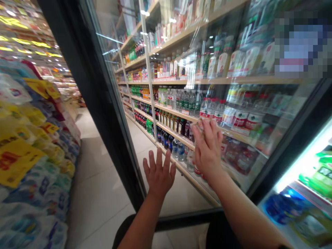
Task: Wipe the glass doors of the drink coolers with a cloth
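A black-framed glass door (121, 114) stands open in front of me, and shelves of bottles show through its pane. My left hand (159, 173) is held flat against the lower part of the glass, fingers spread, with nothing in it. Higher and to the right, my right hand (209, 150) is pressed to the pane over a crumpled pale cloth (201, 123). Only a little of the cloth shows around the fingertips; the palm hides the rest.
Behind the glass, long wooden shelves (176, 112) carry rows of drink bottles. Lit cooler shelves with green and blue bottles (285, 204) are at the lower right. Stacked wrapped packs (33, 193) with yellow signs line the left side of a tiled aisle (101, 180).
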`<state>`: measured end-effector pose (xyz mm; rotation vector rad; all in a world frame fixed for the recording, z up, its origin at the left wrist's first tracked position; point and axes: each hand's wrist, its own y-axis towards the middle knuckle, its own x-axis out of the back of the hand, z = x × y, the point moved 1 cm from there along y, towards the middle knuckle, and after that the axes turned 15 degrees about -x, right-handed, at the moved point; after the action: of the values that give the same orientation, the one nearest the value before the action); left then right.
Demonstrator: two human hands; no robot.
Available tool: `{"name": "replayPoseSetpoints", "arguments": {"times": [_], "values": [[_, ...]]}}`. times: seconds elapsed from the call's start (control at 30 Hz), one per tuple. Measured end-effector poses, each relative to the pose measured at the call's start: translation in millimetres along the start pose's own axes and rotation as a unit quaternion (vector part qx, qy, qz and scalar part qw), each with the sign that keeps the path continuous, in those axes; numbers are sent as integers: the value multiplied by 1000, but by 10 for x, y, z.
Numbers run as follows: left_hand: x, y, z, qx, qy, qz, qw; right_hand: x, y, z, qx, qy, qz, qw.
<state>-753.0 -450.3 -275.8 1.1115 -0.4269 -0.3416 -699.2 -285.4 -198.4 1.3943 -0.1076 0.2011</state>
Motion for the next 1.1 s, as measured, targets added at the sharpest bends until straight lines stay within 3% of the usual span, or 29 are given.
{"name": "replayPoseSetpoints", "arguments": {"times": [0.07, 0.2, 0.4, 0.57, 0.77, 1.0, 1.1], "values": [[0, 0, -3, -2, 1, 2, 1000, 1, -86, -44, -16, -1, 4, 1000], [4, 9, -7, -2, -6, 0, 1000, -13, -257, -97, 23, -3, 32, 999], [-10, 6, 0, -4, -3, -7, 1000, 71, -51, -281, -36, -16, 11, 999], [-3, 5, 0, -10, -2, 0, 1000, 99, -100, -352, -60, -3, 20, 998], [-15, 0, -3, -2, -5, -9, 1000, 226, 310, -661, -131, -20, -44, 990], [-21, -10, 3, -8, -6, -2, 1000, 171, 56, -828, -121, -22, -15, 992], [-17, 3, 7, -10, -3, -7, 1000, 224, 180, -1004, -160, -34, -31, 986]]}}
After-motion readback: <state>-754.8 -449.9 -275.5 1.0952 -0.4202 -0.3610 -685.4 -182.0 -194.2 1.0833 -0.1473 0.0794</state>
